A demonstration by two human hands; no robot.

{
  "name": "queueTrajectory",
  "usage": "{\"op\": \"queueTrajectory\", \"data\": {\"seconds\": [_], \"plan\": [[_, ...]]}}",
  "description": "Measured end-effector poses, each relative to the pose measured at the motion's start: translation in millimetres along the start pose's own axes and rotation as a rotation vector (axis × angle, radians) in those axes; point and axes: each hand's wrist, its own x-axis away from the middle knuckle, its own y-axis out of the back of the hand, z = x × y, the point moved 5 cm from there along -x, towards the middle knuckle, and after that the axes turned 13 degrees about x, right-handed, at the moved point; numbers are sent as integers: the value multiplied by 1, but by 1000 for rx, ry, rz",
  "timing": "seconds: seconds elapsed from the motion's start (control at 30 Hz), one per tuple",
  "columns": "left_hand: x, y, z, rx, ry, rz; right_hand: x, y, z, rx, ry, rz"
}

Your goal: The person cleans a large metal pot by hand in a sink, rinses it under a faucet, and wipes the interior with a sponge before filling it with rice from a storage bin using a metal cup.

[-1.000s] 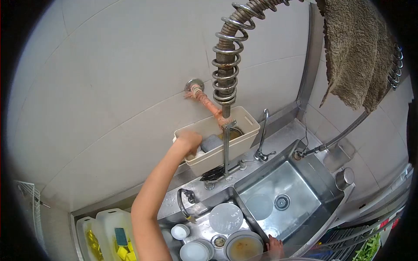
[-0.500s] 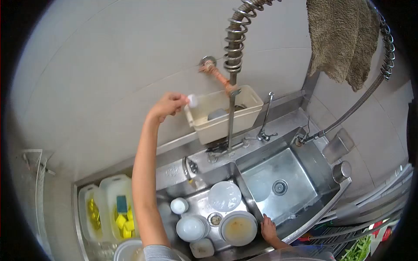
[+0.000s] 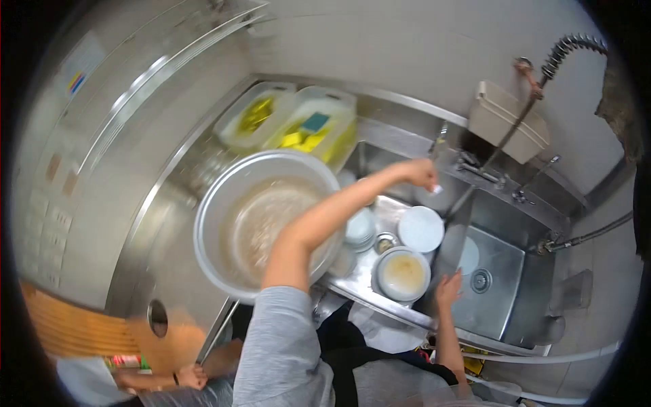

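My left hand [image 3: 422, 174] is raised over the left basin, its fingers pinched on a small white object [image 3: 437, 190]. Motion blur keeps me from telling its kind. Below it a stack of white plates [image 3: 420, 229] and a bowl with brownish residue [image 3: 403, 274] stand in the left basin [image 3: 349, 281]. More white bowls [image 3: 360, 227] are stacked beside my left forearm. My right hand [image 3: 448, 289] rests by the front of the divider between the basins, fingers apart and holding nothing. The right basin [image 3: 505, 254] contains a pale round plate [image 3: 468, 255].
A large grey tub [image 3: 207, 237] of cloudy water stands left of the basins. Behind it are bins with yellow liquid [image 3: 256, 114] and sponges [image 3: 298, 139]. A cream bin [image 3: 508, 122] and spray hose [image 3: 515, 132] are at the wall. Another person's hand [image 3: 192, 376] is lower left.
The view has swung left and down, bringing the large tub and another person into sight. My left hand has moved from the cream bin to above the left basin, still pinching the small white object.
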Motion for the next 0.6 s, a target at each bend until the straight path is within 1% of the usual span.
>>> {"op": "queueTrajectory", "data": {"seconds": [0.03, 0.07, 0.1, 0.13, 0.17, 0.2, 0.23, 0.27, 0.3, 0.33, 0.37, 0.4, 0.43, 0.47, 0.5, 0.53, 0.57, 0.6], "plan": [[7, -22, -10, -180, 51, -60, -4, -4, -3, 61, -52, -48], [20, -43, -19, -127, 95, -157, -14, 0, -3, -192, 40, -170], [35, -61, -36, -139, 81, -174, -20, 8, 2, -445, 126, -290], [48, -80, -48, -166, -36, -255, -4, 48, 31, -903, 63, -98], [61, -89, -61, -151, -20, -217, 26, 113, 79, -1339, -20, 119], [74, -98, -73, -140, -36, -263, 48, 150, 110, -1652, 0, 246], [87, -106, -84, -130, -51, -305, 64, 171, 133, -1964, 16, 379], [101, -110, -91, -122, -68, -346, 66, 173, 143, -1958, 82, 389], [117, -111, -100, -201, -153, -427, 65, 174, 150, -1955, 151, 395], [133, -108, -105, -211, -198, -508, 65, 174, 159, -1952, 223, 400], [151, -102, -110, -224, -245, -590, 74, 180, 172, -1933, 202, 428], [173, -91, -119, -237, -291, -672, 82, 185, 189, -1856, 252, 469], [197, -79, -118, -300, -253, -671, 89, 189, 208, -1777, 298, 508], [228, -62, -117, -259, -186, -689, 97, 193, 230, -1697, 342, 544], [261, -45, -110, -218, -120, -703, 106, 197, 258, -1679, 368, 625], [299, -26, -99, -207, -74, -800, 113, 196, 290, -1532, 481, 658], [339, -8, -87, -219, 36, -877, 118, 192, 323, -1383, 586, 683], [378, 8, -56, -282, 164, -945, 121, 178, 358, -1226, 634, 714]]}}
